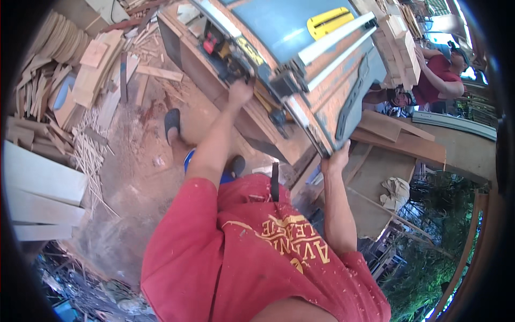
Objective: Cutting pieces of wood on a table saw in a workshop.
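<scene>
1. Table saw with a rectangular blue-grey metal top, standing just in front of me.
2. Set in that top I see a yellow oblong insert with a dark slot; beside it runs a long, straight silver metal fence, and orange-brown wood dust coats the surface past it.
3. My bare right hand is clamped on the saw's near right corner.
4. My bare left hand touches dark fittings along the front; I cannot tell whether its fingers are closed.
5. Well to my left, pale flat wooden boards lie piled.
</scene>
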`<state>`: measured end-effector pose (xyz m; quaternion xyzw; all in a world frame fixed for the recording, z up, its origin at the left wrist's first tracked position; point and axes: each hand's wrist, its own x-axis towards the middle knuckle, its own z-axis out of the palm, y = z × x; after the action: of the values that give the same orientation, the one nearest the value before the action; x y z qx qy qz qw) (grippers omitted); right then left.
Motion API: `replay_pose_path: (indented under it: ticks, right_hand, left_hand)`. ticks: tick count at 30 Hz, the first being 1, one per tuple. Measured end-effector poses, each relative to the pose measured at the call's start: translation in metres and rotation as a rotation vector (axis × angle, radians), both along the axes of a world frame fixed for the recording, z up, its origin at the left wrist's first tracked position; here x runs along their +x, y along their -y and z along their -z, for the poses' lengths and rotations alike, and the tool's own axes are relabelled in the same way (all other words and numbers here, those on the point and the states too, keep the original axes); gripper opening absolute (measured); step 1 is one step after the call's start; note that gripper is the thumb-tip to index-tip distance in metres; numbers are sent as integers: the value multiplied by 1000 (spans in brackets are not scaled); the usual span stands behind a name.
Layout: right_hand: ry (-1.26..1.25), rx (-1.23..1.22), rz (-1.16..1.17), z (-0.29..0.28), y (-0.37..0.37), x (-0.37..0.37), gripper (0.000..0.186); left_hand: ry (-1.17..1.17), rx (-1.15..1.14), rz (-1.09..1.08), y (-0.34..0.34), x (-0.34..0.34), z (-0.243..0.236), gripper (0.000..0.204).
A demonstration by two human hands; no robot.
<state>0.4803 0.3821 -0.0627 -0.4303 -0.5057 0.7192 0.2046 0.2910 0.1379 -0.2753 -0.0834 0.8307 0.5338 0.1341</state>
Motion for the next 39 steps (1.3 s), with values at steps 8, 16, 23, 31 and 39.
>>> replay_pose_path:
  ticks: [8, 16, 23, 31, 39]
  right_hand:
    - [198, 511, -104, 70, -13, -11, 58]
    - [239, 603, -125, 66, -17, -2, 58]
    - [274, 712, -139, 57, -10, 4, 57]
    - [284, 737, -176, 61, -8, 6, 56]
    - [54, 408, -220, 62, -27, 8, 51]
  left_hand:
    - [-16, -91, -5, 22, -3, 48, 57]
    - [41, -75, 19, -11, 24, 24, 63]
    - [180, 69, 93, -11, 37, 5, 65]
    - [138, -39, 27, -16, 46, 10, 59]
    - [104, 156, -131, -37, 79, -8, 52]
